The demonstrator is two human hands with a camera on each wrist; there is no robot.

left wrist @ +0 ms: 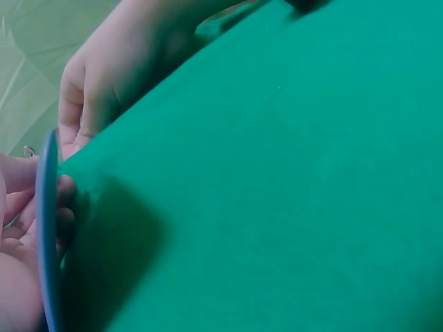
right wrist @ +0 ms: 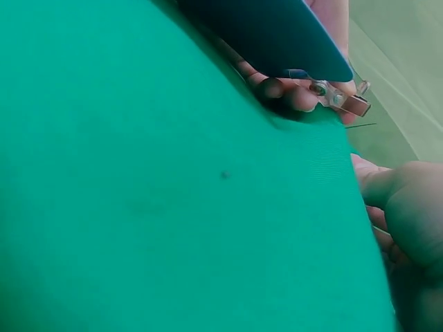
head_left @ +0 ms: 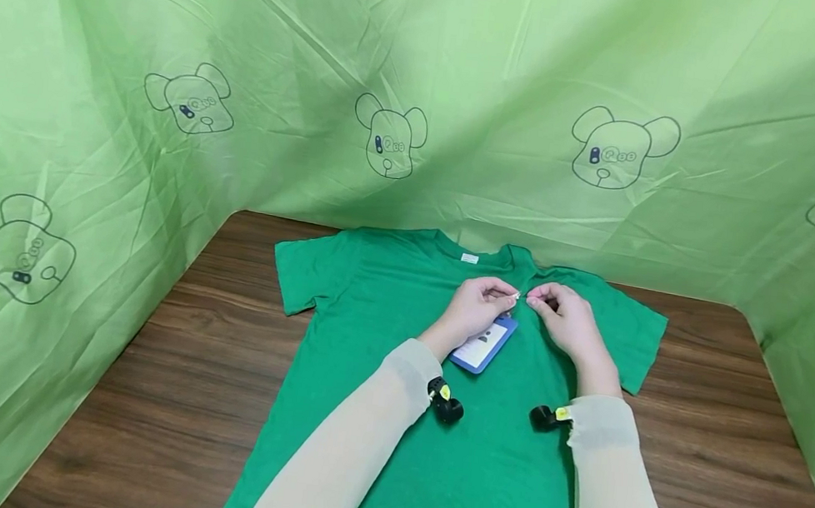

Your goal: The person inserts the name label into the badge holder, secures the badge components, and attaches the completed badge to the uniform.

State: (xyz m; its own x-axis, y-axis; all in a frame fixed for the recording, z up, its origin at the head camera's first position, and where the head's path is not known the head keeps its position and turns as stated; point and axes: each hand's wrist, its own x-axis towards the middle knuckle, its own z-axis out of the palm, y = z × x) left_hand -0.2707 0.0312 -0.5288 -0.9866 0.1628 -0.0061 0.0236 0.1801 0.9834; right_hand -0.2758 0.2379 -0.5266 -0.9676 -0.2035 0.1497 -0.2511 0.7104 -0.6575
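A green T-shirt [head_left: 487, 481] lies spread out, its collar at the far side. Over its upper chest my left hand [head_left: 475, 308] pinches the metal clip [right wrist: 355, 105] of a blue-framed ID badge [head_left: 483, 346]. The badge hangs below the fingers; only its edge shows in the left wrist view. A thin pin [right wrist: 361, 126] sticks out from the clip towards the right hand. My right hand [head_left: 568, 318] pinches a raised fold of the shirt just right of the clip, a small gap away from the left fingertips. Its fingertips are partly hidden by cloth in the right wrist view.
The shirt lies on a dark wood table [head_left: 191, 363]. Light green curtains [head_left: 490, 62] printed with bear outlines stand close behind and on both sides. A small black camera [head_left: 446, 403] sits on the left wrist and another camera [head_left: 547, 418] on the right.
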